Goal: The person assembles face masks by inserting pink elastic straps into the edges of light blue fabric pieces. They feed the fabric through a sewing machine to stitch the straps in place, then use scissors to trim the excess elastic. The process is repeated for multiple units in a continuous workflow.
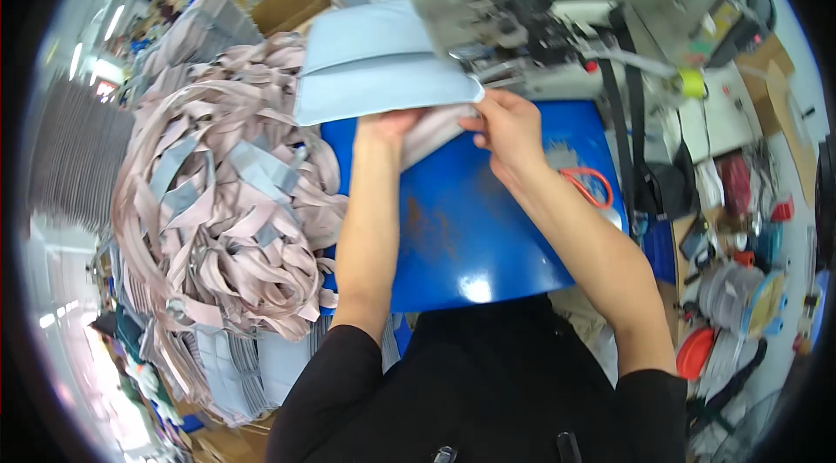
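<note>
A light blue padded fabric panel with a seam across it lies under the head of a grey sewing machine. My right hand pinches the panel's near right corner between thumb and fingers. My left hand reaches beneath the panel's near edge, and its fingers are hidden there. A pale pink fabric strap hangs from under the panel between my hands, over the blue work table.
Left of the table rises a large tangled heap of pink straps with blue pieces. Orange-handled scissors lie at the table's right. Stacked grey panels stand far left, a cardboard box behind. Thread spools crowd the right side.
</note>
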The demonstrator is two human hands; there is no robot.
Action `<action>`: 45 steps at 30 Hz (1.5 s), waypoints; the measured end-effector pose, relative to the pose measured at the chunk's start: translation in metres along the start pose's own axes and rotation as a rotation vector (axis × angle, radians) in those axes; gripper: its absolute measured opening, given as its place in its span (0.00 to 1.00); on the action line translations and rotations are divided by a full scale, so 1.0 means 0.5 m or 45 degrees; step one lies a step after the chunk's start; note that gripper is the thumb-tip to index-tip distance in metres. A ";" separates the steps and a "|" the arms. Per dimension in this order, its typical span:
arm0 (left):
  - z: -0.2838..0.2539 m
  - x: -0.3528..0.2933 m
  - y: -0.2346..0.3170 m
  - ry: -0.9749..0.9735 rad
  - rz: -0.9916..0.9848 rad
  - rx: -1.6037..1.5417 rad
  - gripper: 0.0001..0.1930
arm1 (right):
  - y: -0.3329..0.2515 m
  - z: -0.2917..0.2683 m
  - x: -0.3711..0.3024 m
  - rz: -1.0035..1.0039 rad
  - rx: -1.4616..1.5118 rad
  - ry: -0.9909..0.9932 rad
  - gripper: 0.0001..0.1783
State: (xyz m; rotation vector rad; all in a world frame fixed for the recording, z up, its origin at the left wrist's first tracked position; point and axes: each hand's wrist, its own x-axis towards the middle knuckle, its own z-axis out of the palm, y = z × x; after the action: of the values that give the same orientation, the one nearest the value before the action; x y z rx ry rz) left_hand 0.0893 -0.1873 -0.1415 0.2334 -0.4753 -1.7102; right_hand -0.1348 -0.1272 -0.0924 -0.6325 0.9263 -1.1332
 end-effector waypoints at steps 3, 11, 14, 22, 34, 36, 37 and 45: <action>0.108 -0.076 -0.033 0.443 0.072 0.663 0.20 | -0.015 -0.006 -0.004 0.003 0.039 0.048 0.17; 0.196 -0.229 -0.022 -0.100 0.455 2.972 0.13 | -0.023 0.002 -0.004 0.040 0.065 -0.006 0.15; 0.283 -0.219 -0.013 -0.521 0.400 3.110 0.10 | -0.019 -0.006 0.003 0.021 -0.088 -0.048 0.13; 0.349 -0.193 -0.117 -0.585 0.412 2.850 0.11 | -0.048 -0.010 -0.008 0.112 -0.464 -0.180 0.12; 0.287 -0.211 -0.083 0.164 -0.030 1.682 0.24 | -0.033 -0.023 0.001 0.106 -0.401 -0.175 0.11; 0.293 -0.206 -0.102 0.026 0.258 2.229 0.23 | -0.028 -0.023 -0.001 0.077 -0.379 -0.153 0.12; 0.307 -0.197 -0.099 -0.151 0.416 2.665 0.17 | -0.030 -0.026 -0.003 0.059 -0.386 -0.147 0.13; 0.205 -0.163 -0.040 0.262 0.002 1.873 0.11 | -0.046 -0.027 -0.018 0.017 -0.420 -0.149 0.17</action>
State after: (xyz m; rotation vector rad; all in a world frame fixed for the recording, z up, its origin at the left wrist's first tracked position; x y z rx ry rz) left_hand 0.0456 -0.0865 -0.0673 1.4177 -1.4920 -1.0072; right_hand -0.1584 -0.1259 -0.0776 -0.9492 1.0238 -0.9271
